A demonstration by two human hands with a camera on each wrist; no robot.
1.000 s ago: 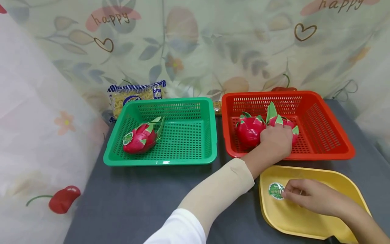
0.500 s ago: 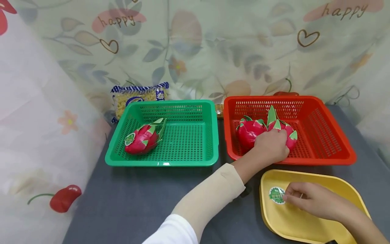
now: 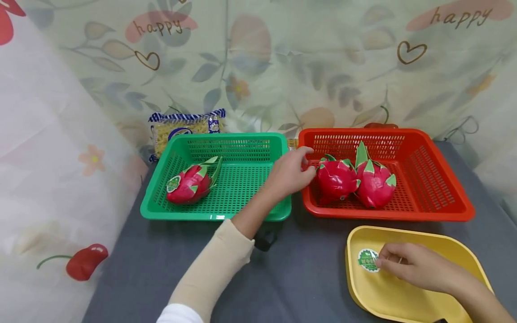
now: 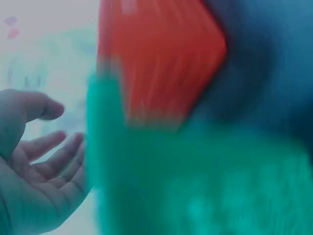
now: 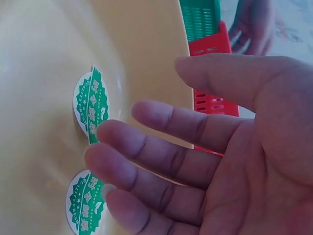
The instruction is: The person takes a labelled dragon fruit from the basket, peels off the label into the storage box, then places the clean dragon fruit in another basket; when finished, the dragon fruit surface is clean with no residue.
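My left hand [image 3: 291, 172] hovers over the green basket's right rim, beside the red basket. Its fingers are loosely bent and hold nothing, as the left wrist view confirms. Two dragon fruits [image 3: 337, 180] lie side by side in the red basket [image 3: 428, 213]. Another dragon fruit [image 3: 190, 185], bearing a round green-and-white label, lies in the green basket [image 3: 177, 215]. Over the yellow tray [image 3: 404, 298] is my right hand [image 3: 416, 265], fingers relaxed and holding nothing. By its fingertips is a round sticker [image 3: 368, 260]; the right wrist view shows a second sticker [image 5: 85, 203] below the first.
A bag of pasta [image 3: 181, 125] leans behind the green basket. Part of a yellowish package [image 3: 292, 143] shows between the two baskets at the back. A printed curtain [image 3: 262, 67] hangs behind the grey table [image 3: 141, 269].
My left hand has let go of the right-hand dragon fruit in the red basket and moved left, out over the green basket's edge. My right hand stays over the tray.
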